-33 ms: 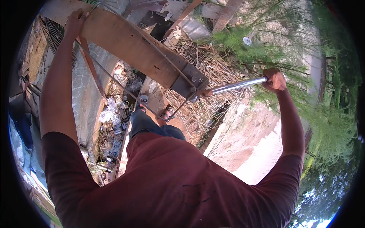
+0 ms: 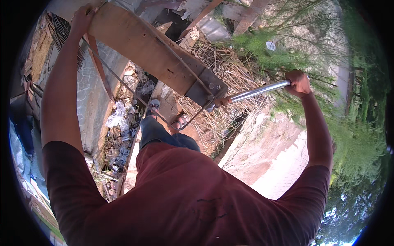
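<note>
A long brown board (image 2: 135, 43) with a dark metal plate (image 2: 205, 85) at its near right end lies slantwise ahead of me. A thin bent metal rod (image 2: 180, 65) runs along it to the plate, and a second stretch of rod curves back beneath, close above my feet. At the far left, my left hand (image 2: 83, 19) is closed round the rod at the board's edge; its fingertips are partly hidden. My right hand (image 2: 298, 83) grips the outer end of a shiny metal pipe handle (image 2: 260, 91). The handle's rusty inner end meets the rod beside the plate.
Under the board is a heap of bent metal rods (image 2: 230, 61). Plastic litter (image 2: 119, 117) fills a gap beside a grey slab (image 2: 92, 98). Green feathery branches (image 2: 283, 57) hang around my right hand. My sandalled feet (image 2: 179, 121) stand below the board's near end.
My right hand and the pipe's outer end have moved very slightly away from me. My left hand keeps its place on the rod.
</note>
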Demonstrator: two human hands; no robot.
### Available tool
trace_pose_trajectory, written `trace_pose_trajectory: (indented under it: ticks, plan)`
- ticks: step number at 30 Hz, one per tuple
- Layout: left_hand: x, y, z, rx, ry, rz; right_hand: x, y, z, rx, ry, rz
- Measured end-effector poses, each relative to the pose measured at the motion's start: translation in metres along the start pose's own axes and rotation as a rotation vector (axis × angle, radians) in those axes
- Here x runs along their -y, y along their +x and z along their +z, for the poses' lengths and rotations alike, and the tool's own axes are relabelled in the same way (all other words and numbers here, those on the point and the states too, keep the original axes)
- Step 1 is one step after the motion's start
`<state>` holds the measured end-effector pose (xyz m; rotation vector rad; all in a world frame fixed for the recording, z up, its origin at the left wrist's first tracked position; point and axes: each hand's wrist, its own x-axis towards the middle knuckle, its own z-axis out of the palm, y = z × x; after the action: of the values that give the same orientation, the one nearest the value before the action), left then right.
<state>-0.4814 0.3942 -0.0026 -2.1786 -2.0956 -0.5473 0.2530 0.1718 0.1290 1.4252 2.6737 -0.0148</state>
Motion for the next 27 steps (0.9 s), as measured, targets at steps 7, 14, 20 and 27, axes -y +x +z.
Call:
trace_pose_trajectory:
  ticks: [7,14,20,27]
  plan:
    - [-0.056,-0.006,-0.037,0.044,-0.059,0.040,-0.042,0.047,0.032,0.218,-0.034,-0.149]
    - [0.036,0.008,0.021,-0.032,0.099,0.180,-0.028,0.014,0.056,0.147,-0.017,-0.083]
    - [0.001,0.008,0.002,-0.008,0.047,0.043,0.005,-0.004,0.044,0.090,0.073,0.206]
    - [-0.022,0.013,-0.021,0.117,0.118,0.048,-0.014,-0.007,0.067,0.077,0.013,0.141]
